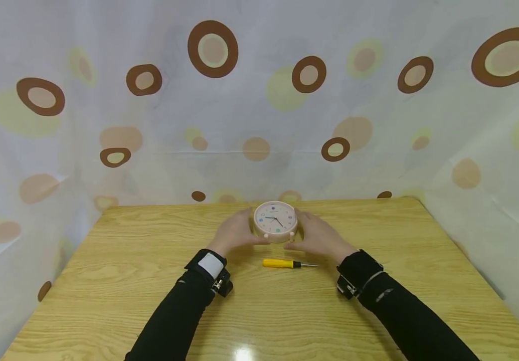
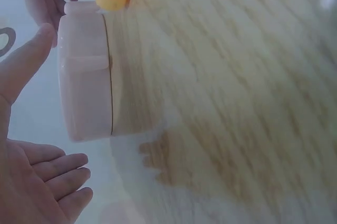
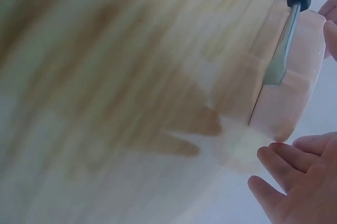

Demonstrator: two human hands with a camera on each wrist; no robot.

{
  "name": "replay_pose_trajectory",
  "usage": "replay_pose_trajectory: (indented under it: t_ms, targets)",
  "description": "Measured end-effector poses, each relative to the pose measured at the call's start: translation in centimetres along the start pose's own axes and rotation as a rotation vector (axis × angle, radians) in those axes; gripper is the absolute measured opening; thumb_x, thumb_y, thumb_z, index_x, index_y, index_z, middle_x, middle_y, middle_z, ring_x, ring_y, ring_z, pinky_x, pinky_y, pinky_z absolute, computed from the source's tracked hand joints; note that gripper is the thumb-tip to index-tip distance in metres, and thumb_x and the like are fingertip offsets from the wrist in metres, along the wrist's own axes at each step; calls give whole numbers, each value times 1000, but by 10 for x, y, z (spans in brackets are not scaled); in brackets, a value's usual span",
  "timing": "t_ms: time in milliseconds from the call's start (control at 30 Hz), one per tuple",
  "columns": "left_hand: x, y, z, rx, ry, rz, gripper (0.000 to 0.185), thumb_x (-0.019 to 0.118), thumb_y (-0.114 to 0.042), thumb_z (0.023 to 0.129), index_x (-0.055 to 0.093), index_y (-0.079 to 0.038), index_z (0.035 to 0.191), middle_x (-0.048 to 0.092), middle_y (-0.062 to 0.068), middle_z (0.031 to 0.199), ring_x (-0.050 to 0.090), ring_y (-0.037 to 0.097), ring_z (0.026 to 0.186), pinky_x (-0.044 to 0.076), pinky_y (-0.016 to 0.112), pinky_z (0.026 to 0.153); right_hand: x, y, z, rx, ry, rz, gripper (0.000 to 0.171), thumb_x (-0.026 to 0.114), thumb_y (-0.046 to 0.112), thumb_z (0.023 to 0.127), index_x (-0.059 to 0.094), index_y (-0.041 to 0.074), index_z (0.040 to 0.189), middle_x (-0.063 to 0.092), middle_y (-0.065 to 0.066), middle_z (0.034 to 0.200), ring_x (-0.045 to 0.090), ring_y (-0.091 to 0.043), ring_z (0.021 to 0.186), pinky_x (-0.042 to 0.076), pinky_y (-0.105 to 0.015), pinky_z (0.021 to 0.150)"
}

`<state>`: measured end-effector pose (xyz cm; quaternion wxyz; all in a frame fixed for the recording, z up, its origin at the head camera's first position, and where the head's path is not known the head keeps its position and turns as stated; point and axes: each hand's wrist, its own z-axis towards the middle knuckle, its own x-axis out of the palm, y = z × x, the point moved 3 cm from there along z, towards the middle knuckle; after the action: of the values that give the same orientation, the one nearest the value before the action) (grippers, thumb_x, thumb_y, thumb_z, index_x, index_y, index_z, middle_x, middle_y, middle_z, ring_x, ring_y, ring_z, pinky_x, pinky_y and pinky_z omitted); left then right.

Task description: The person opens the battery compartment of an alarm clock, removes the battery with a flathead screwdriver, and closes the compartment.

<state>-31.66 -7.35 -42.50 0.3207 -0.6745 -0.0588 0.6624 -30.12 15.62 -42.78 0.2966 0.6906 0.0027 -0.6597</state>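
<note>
While both arms reach forward over the wooden tabletop (image 1: 119, 281), a small pink alarm clock (image 1: 275, 222) stands upright near the far edge, dial toward the person, exactly between the two hands. Left hand (image 1: 234, 231) flanks the clock's left side, fingers relaxed and spread; in the left wrist view the thumb (image 2: 23, 61) lies close beside the clock's casing (image 2: 87, 77) and the other fingers (image 2: 58, 174) extend straight behind it, a gap showing, so no firm grip is visible. Right hand (image 1: 318, 235) mirrors it on the clock's right side, fingers loosely extended; in the right wrist view the fingertips (image 3: 276, 163) sit just beside the clock's rim (image 3: 287, 108), whether touching cannot be told. A yellow-handled screwdriver (image 1: 286, 263) lies flat on the tabletop just nearer the person than the clock, between the wrists, blade pointing right, apart from both hands. Black sleeves, a strapped camera on each wrist. Spotted curtain (image 1: 214, 50) behind and on both sides.
</note>
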Motion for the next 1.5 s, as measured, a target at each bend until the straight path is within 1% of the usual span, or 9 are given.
replay_pose_trajectory:
  t_ms: [100,233,367,467,633,833,1067,1300,1500]
  targets:
    - [2,-2,2,24,-1,-13,94,93,-48,78,54,-7,153,65,14,148,64,33,133,52,49,114,-1,1,1,-23,3,2,106,83,44,90,27,-6,165,44,-31,162,47,-49,148,42,-62,120]
    - [4,-4,5,48,1,-20,88,92,-43,81,55,-8,153,67,13,145,65,31,131,52,48,113,-2,1,3,-52,-5,-18,97,79,38,95,28,-11,162,51,-34,154,58,-45,135,51,-57,113]
    - [7,-6,6,52,4,-32,84,93,-36,83,56,-8,152,69,13,142,67,31,129,53,47,113,-1,0,5,-57,7,-30,92,77,35,97,30,-13,160,54,-34,151,61,-44,130,53,-55,111]
    - [9,-5,7,34,-4,-43,84,93,-33,82,55,-7,153,68,14,144,66,32,131,52,48,115,-1,-2,8,-48,22,-42,90,77,35,98,32,-14,159,55,-34,150,62,-44,130,53,-55,112]
    - [12,-3,10,1,-11,-74,83,94,-30,82,56,-5,151,68,16,144,65,33,131,51,47,116,-2,-5,13,-20,22,-56,80,76,32,99,40,-10,158,68,-25,135,68,-34,112,57,-49,101]
    - [16,2,12,-45,-2,-117,80,94,-29,82,58,-3,148,69,16,141,66,32,129,51,46,115,-4,-3,16,-7,25,-40,71,76,30,100,49,-7,154,67,-25,141,68,-37,124,55,-52,109]
    - [16,3,9,-38,2,-143,82,92,-30,85,54,-1,150,66,19,144,65,34,131,51,48,115,-2,-2,16,17,29,-17,71,78,29,99,49,-6,154,71,-23,134,65,-27,102,58,-45,97]
    - [18,5,6,-61,28,-201,85,91,-26,86,48,1,153,61,21,148,61,37,136,47,49,120,0,-1,15,34,40,6,72,77,29,99,47,-6,155,68,-24,140,68,-31,116,57,-48,105]
    - [15,6,4,-78,16,-221,82,92,-27,85,52,1,152,64,21,146,62,36,134,49,49,118,0,-1,14,60,32,44,74,76,28,101,44,-7,158,69,-24,137,69,-34,121,58,-47,104]
